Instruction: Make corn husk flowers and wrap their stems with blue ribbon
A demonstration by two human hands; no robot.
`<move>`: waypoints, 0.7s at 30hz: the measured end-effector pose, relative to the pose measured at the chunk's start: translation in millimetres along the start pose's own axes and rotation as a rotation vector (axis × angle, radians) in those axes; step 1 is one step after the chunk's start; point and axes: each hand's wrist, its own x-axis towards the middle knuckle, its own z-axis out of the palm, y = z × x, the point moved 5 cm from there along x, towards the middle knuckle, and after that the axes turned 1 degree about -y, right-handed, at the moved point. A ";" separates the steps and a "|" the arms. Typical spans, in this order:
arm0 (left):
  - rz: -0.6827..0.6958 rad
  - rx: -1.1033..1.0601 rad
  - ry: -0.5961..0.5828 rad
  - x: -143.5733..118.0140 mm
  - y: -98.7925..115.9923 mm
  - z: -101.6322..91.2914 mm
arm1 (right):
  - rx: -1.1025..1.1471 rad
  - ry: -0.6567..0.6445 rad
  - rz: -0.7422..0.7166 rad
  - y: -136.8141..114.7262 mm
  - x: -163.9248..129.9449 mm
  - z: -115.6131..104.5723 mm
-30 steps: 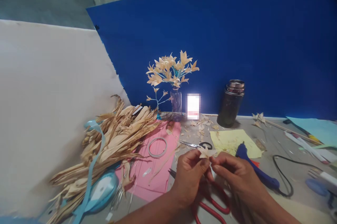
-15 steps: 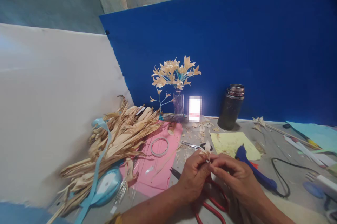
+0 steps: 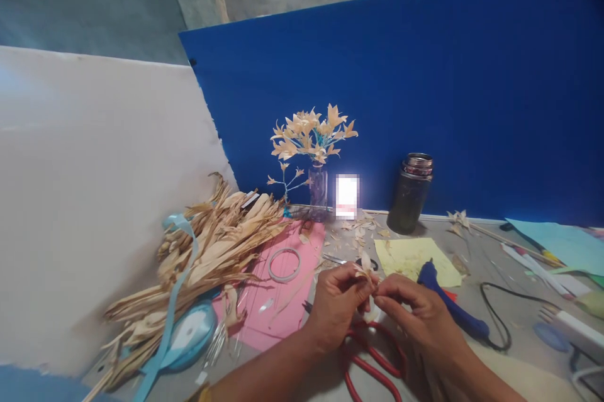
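Note:
A small pale husk flower (image 3: 365, 263) points upward from the fingertips of my left hand (image 3: 330, 307), which is closed in a pinch around its base. Close on the right, my right hand (image 3: 418, 311) has thumb and forefinger pressed together beside the flower's base. Whatever sits between those fingertips is too small to make out. Below both hands lie red-handled scissors (image 3: 372, 367), their blades partly covered by my left hand. Behind the flower rests a second, smaller pair of scissors (image 3: 334, 258), partly hidden.
Dried corn husks (image 3: 226, 232) and a blue ribbon roll (image 3: 191, 333) lie left, beside pink paper (image 3: 287, 320) with a tape ring (image 3: 284, 265). A flower vase (image 3: 318, 191) and dark flask (image 3: 409, 197) stand behind. Right are yellow paper (image 3: 406, 254) and a blue glue gun (image 3: 453, 307).
My left hand has shifted slightly left with the flower, and a small gap has opened between the two hands. The right hand stays pinched. The camera view has turned slightly.

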 end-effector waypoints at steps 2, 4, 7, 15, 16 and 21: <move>0.026 0.059 0.013 -0.8 2.8 -1.2 | 0.002 0.012 0.008 1.5 -1.5 1.4; 0.093 0.142 0.040 -3.0 6.2 -2.7 | 0.006 0.023 0.038 4.9 -3.6 4.7; 0.235 0.261 0.071 -7.2 15.2 -3.6 | 0.026 0.019 0.103 12.3 -6.4 11.0; 0.124 0.172 0.000 -4.0 8.6 -1.1 | 0.040 0.039 0.142 23.1 -3.1 8.3; 0.096 0.140 -0.005 -3.5 4.0 -0.8 | 0.045 0.056 0.137 23.0 -2.6 6.7; -0.068 -0.040 0.027 -3.5 -20.1 -0.8 | 0.066 0.098 0.148 22.3 -1.1 3.7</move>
